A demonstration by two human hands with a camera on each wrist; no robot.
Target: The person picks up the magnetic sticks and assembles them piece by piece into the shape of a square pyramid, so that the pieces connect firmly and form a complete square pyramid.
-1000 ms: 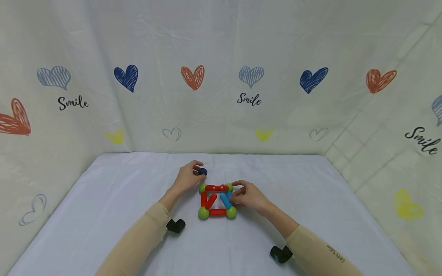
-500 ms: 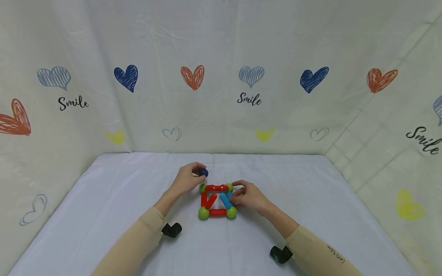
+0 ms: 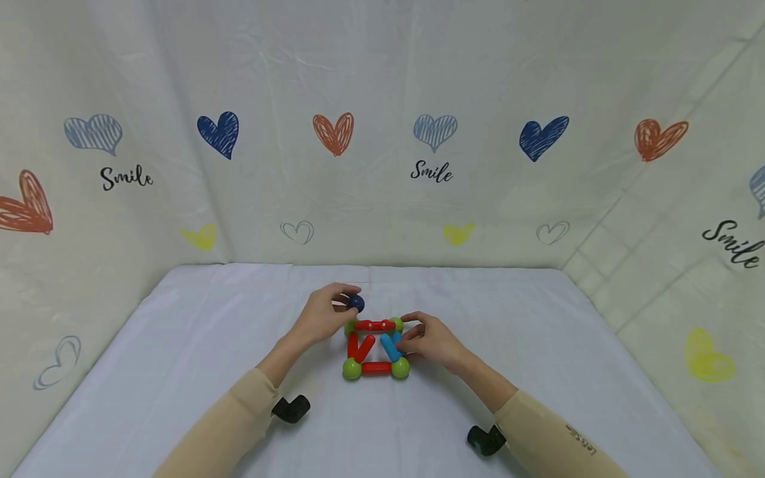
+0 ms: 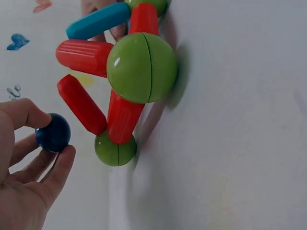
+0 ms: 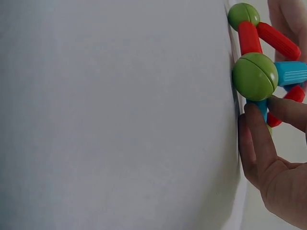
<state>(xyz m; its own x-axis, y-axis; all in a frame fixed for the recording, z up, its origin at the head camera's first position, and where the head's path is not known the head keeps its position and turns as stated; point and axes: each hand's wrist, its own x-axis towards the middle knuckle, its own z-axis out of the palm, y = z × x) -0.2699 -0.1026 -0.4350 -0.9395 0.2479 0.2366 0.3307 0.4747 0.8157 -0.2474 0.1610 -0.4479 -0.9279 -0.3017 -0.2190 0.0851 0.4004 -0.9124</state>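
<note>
My left hand pinches a dark blue ball between thumb and fingertips, above the far left corner of a toy frame. That frame lies on the table, with a green ball at each corner. Red rods form its near, left and far sides, and a blue rod forms the right side. Other red and blue rods slant up from the corner balls with free upper ends. On the right side of the frame, my right hand grips the blue side rod between thumb and fingers, partly hiding it.
A white cloth covers the table. Behind it hangs a pale curtain printed with hearts and words. Black wrist cameras stick out from both beige sleeves.
My left hand has brought the dark blue ball slightly to the right and nearer, over the far left corner of the frame. The right hand and the frame have stayed put.
</note>
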